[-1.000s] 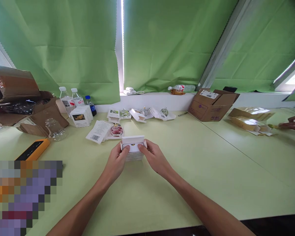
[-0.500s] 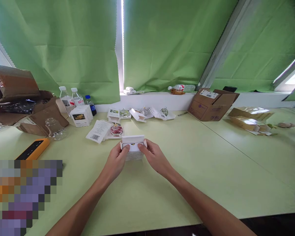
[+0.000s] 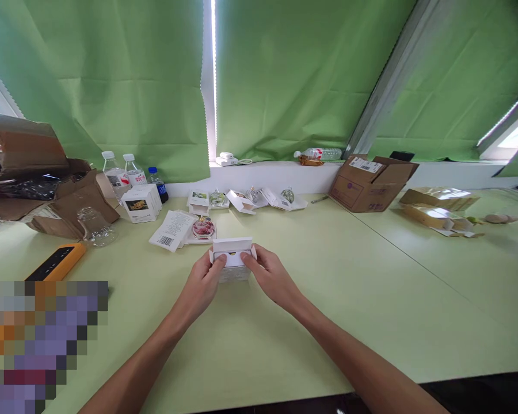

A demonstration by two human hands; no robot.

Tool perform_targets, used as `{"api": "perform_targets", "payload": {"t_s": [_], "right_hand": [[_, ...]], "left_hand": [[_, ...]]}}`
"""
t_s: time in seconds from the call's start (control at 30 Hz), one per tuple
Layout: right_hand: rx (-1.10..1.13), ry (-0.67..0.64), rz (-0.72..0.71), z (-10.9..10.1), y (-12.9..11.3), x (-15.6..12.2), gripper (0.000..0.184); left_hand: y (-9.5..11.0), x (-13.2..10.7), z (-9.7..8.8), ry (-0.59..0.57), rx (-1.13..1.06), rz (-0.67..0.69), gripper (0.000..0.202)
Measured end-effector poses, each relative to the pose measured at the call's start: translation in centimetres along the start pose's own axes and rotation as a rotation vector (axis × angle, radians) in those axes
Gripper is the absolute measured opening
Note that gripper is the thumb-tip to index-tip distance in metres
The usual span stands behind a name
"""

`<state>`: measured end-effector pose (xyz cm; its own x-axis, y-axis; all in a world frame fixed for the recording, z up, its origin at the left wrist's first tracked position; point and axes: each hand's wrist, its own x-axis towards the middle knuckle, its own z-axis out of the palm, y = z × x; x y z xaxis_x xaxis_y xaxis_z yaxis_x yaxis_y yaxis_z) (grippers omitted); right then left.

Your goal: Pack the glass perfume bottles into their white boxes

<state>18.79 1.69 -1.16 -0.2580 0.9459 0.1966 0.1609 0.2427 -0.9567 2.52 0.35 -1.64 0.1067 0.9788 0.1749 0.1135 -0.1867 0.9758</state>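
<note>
Between my two hands is a small white box (image 3: 234, 274), its top flap raised at the far side and its side flaps spread. My left hand (image 3: 206, 276) grips the box's left side, thumb on the top edge. On the right side my right hand (image 3: 267, 272) holds it the same way. White material shows inside the opening, with a small dark and yellow spot; the rest of the contents is hidden. Just beyond lies a round glass bottle with red contents (image 3: 203, 228) on white packaging, beside a flattened white carton (image 3: 172, 229) with a barcode.
Along the back stand more round glass ornaments (image 3: 217, 198) with opened white cartons. At left are a closed white box (image 3: 141, 203), plastic bottles (image 3: 116, 175), a torn cardboard box (image 3: 64, 201) and an orange power strip (image 3: 56, 263). A brown carton (image 3: 370, 184) sits back right.
Both hands keep the same grip on the white box. The whole view has shifted very slightly; nothing else visibly differs.
</note>
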Motion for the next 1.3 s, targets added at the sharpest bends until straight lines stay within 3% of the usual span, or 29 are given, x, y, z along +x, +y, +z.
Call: {"api": "perform_targets", "payload": {"t_s": [0.4, 0.7, 1.1, 1.3], "right_hand": [[-0.022, 0.003, -0.004, -0.05, -0.32, -0.22, 0.03], [-0.007, -0.008, 0.01, -0.08, -0.33, -0.21, 0.031], [-0.056, -0.02, 0.01, 0.09, -0.12, -0.26, 0.034], [-0.062, -0.03, 0.0, 0.3, 0.07, -0.22, 0.035]], "left_hand": [[0.21, -0.14, 0.01, -0.039, -0.046, -0.015, 0.039], [0.59, -0.44, 0.12, 0.089, -0.038, -0.104, 0.036], [0.14, -0.27, 0.38, 0.035, -0.068, -0.047, 0.038], [0.01, -0.32, 0.42, 0.072, -0.053, -0.078, 0.037]]}}
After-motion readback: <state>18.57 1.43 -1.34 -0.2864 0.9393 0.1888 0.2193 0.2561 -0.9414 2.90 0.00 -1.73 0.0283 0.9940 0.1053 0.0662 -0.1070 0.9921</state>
